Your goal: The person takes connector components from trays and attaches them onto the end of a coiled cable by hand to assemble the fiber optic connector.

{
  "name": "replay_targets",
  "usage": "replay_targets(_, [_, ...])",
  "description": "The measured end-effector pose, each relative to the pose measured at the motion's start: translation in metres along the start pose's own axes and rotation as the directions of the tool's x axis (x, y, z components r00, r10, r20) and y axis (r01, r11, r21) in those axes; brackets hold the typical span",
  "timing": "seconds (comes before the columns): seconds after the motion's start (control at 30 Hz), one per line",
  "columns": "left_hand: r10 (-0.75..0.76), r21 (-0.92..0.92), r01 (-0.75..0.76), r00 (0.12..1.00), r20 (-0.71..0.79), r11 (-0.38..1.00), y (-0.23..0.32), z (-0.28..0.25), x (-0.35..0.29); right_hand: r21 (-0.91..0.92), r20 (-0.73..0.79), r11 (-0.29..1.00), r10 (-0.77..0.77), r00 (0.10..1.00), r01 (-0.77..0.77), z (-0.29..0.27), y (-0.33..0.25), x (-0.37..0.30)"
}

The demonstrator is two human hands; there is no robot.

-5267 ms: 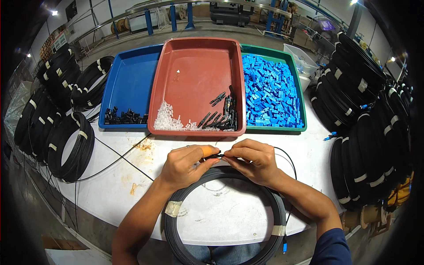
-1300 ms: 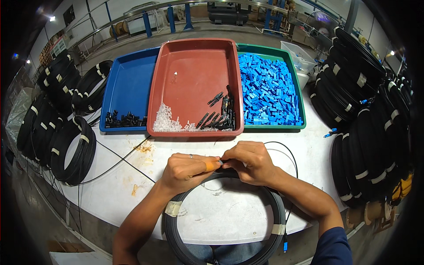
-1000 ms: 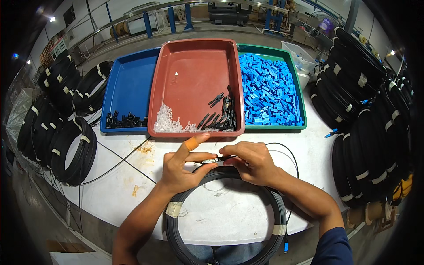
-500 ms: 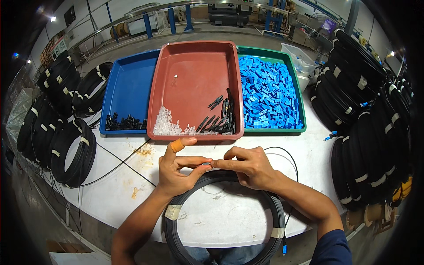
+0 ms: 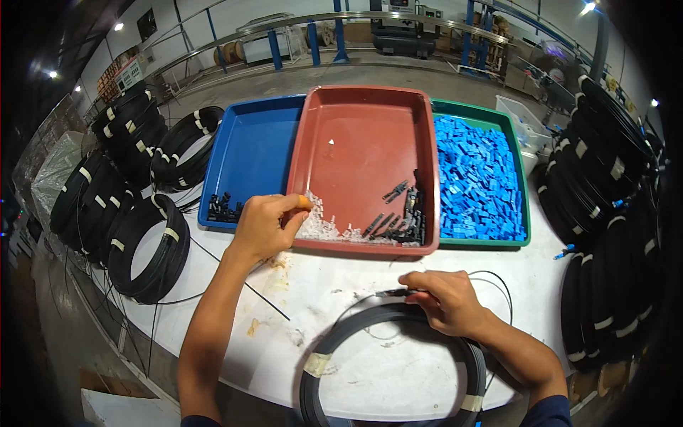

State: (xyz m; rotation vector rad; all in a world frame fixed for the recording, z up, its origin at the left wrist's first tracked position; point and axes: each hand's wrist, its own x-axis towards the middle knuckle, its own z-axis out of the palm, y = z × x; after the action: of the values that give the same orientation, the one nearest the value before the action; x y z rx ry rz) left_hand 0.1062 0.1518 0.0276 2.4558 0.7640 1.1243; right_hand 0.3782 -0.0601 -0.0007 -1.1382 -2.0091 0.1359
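Observation:
My left hand (image 5: 267,224) reaches over the front left corner of the red tray (image 5: 363,142), above small clear plastic pieces (image 5: 318,226). Orange wrap covers one fingertip; thumb and forefinger are apart, with nothing visible between them. Further right, my right hand (image 5: 448,302) pinches the end of a black cable (image 5: 388,293), where a slim dark piece shows at the fingers. A large coil of black cable (image 5: 324,341), bound with pale tape, lies in front of me below that hand. Slim black parts (image 5: 411,213) are heaped in the red tray's front right corner.
The red tray sits between a blue tray (image 5: 256,146) with small black parts (image 5: 225,208) and a green tray (image 5: 528,213) full of blue connectors (image 5: 477,181). Black cable coils stand at left (image 5: 149,249) and right (image 5: 605,285). A loose cable (image 5: 242,281) crosses the white table (image 5: 284,377).
My hands were together above the coil. The left has moved away to the clear pieces in the red tray; the right stays above the coil with the cable end. The view has shifted.

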Motion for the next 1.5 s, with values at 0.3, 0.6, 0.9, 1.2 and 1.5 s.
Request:
replay_targets(0.3, [0.239, 0.335, -0.437, 0.836, 0.494, 0.835, -0.017, 0.006, 0.043, 0.039, 0.061, 0.996, 0.080, 0.995, -0.082, -0.005, -0.002, 0.002])
replay_targets(0.6, [0.127, 0.537, -0.463, 0.827, 0.547, 0.705, -0.021, 0.019, 0.048, 0.053, 0.088, 0.994, 0.095, 0.992, -0.100, -0.003, 0.000, 0.004])
replay_targets(0.9, [0.241, 0.548, -0.456, 0.875, 0.420, 0.701, -0.035, 0.028, 0.042, 0.077, 0.062, 0.995, 0.055, 0.997, -0.060, -0.001, -0.001, 0.000])
replay_targets(1.2, [-0.093, -0.187, 0.117, 0.987, 0.132, 0.975, 0.033, 0.034, 0.011, -0.002, -0.038, 1.000, 0.015, 0.999, -0.016, 0.000, 0.002, -0.003])
replay_targets(1.5, [-0.219, -0.677, 0.232, 0.970, 0.107, 0.699, 0.078, 0.083, -0.042, -0.125, -0.299, 0.992, -0.008, 0.954, -0.031, 0.004, 0.006, -0.003])
